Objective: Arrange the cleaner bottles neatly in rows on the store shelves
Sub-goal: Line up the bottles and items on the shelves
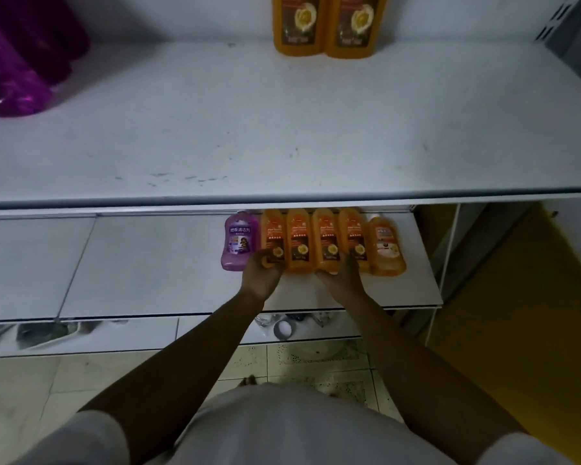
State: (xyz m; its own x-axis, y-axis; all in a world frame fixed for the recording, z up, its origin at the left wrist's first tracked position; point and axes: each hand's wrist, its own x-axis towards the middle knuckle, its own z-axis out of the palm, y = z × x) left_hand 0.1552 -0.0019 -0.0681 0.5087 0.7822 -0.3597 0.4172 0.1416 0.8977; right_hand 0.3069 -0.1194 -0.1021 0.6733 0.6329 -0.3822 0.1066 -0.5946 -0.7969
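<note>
Four curvy glossy orange bottles [298, 238], left hand [260, 276] fingers gripping one, right hand [344, 280] another

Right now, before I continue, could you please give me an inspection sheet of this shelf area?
Surface: white lower shelf, scuffed upper shelf.
Job's things: lower row of one purple bottle, four orange bottles, one paler bottle; two orange bottles behind on upper shelf.
Clutter: small unclear items on bottom shelf.
Hands: left hand grips leftmost orange bottle; right hand at bottle bases, grip unclear.
Cables: nothing seen.
Surroundings: tiled floor, yellow panel.
</note>
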